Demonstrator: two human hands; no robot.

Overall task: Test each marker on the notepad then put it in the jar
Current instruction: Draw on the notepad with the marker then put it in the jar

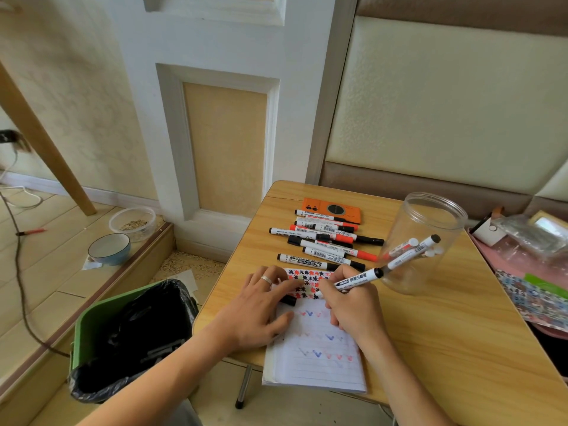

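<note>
A lined notepad [319,361] with red and blue tick marks lies at the table's near edge. My right hand [350,305] grips a black-capped white marker [353,280], its tip down on the pad's upper part. My left hand [261,312] lies flat on the pad's left side, fingers spread; a black cap [288,300] shows under its fingertips. Several markers [325,238], black and red, lie in a loose row behind the pad. A clear plastic jar [430,229] stands to the right with a few markers [412,250] leaning inside.
An orange flat device [347,206] lies behind the markers. A green bin [92,321] with a black liner stands left of the wooden table [445,327]. Two bowls [109,249] sit on the floor. Bags and clutter [528,241] crowd the right side.
</note>
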